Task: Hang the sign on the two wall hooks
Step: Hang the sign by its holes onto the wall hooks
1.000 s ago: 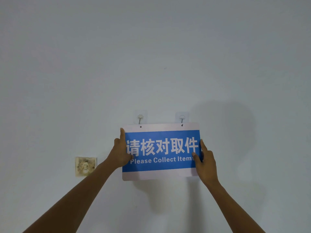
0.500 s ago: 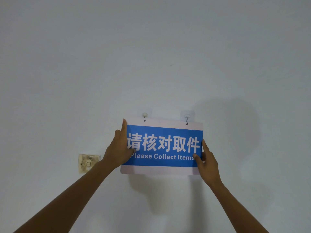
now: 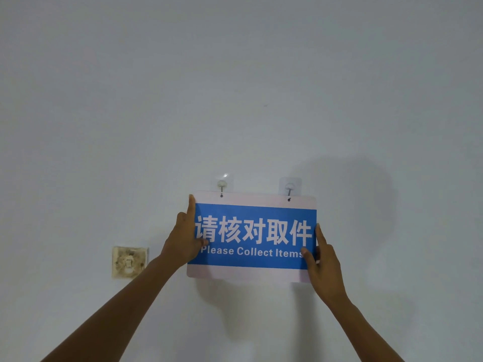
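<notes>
A blue and white sign (image 3: 252,236) reading "Please Collect Items" is held flat against the pale wall. My left hand (image 3: 184,237) grips its left edge, thumb on the face. My right hand (image 3: 322,262) grips its lower right edge. Two clear adhesive hooks are stuck to the wall just above the sign: the left hook (image 3: 221,184) and the right hook (image 3: 289,188). Each hook's metal prong lines up with a small hole near the sign's top edge. The sign tilts slightly down to the right.
A stained, yellowed wall switch (image 3: 129,262) sits to the lower left of the sign. The pale wall (image 3: 235,87) fills the view, with a soft shadow to the right of the sign.
The sign first rose over the hooks, covering their lower parts. Now it sits a little lower, with both hooks showing above its top edge and their prongs at the holes.
</notes>
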